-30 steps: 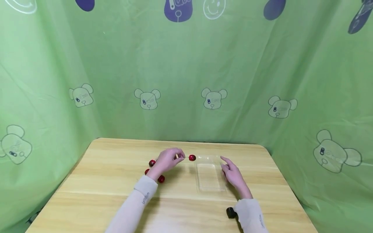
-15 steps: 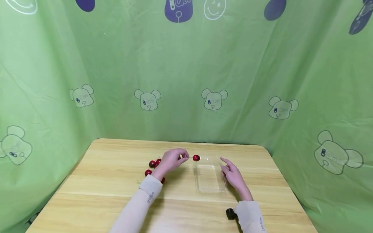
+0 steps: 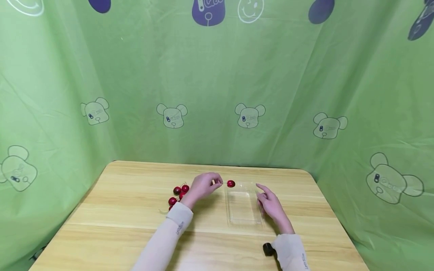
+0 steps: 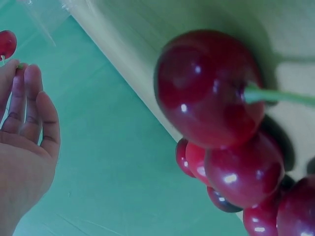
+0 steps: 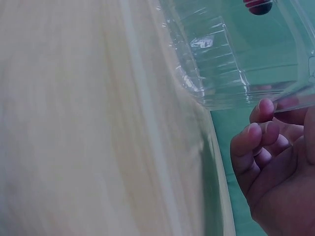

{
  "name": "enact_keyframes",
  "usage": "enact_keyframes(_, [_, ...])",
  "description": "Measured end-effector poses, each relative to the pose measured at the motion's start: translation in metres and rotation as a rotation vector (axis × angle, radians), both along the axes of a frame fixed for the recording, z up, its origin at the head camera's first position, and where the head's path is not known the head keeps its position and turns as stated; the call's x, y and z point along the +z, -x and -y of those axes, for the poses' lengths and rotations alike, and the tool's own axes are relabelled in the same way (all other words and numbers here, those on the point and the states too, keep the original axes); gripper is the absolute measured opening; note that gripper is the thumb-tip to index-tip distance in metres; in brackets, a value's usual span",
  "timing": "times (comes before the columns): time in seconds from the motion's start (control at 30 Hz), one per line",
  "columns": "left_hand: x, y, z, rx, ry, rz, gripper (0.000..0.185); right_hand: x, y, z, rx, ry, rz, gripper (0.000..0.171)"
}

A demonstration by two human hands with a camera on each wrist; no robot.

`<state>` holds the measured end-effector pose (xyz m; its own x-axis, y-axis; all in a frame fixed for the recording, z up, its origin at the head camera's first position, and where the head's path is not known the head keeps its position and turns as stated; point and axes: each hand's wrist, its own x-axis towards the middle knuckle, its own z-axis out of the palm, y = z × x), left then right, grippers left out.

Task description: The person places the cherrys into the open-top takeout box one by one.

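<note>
Two arms (image 3: 159,241) (image 3: 291,251) outstretched | left fingers (image 4: 33,81) pinch cherry (image 3: 231,183) stem (image 3: 225,183) | right fingers (image 5: 246,140) at clear tray (image 3: 245,221), grip unclear

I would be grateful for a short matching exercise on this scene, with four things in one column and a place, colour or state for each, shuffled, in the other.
Things:
1. held cherry
2. loose cherries
3. right hand
4. curtain

Descriptions:
A. at the edge of the clear container
B. green, printed with bear faces
C. stem pinched by the left hand
D. red, clustered on the table

Right pairs: 1-C, 2-D, 3-A, 4-B.
</note>
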<state>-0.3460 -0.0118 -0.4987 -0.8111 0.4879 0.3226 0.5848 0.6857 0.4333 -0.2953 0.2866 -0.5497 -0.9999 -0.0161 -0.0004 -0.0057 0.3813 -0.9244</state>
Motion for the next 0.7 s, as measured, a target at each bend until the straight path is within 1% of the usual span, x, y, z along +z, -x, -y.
enact_keyframes(0.33, [-0.004, 0.005, -0.011, 0.027, 0.004, 0.014, 0.008, 0.001, 0.001, -0.001, 0.016, 0.013, -0.024, 0.050])
enact_keyframes(0.47, [-0.006, 0.006, -0.015, 0.036, -0.003, 0.015, 0.008, 0.001, 0.001, -0.001, 0.003, 0.021, -0.011, 0.049])
enact_keyframes(0.7, [-0.009, 0.006, -0.021, 0.030, -0.004, -0.019, 0.006, -0.001, 0.000, 0.000, -0.008, 0.015, 0.014, 0.048])
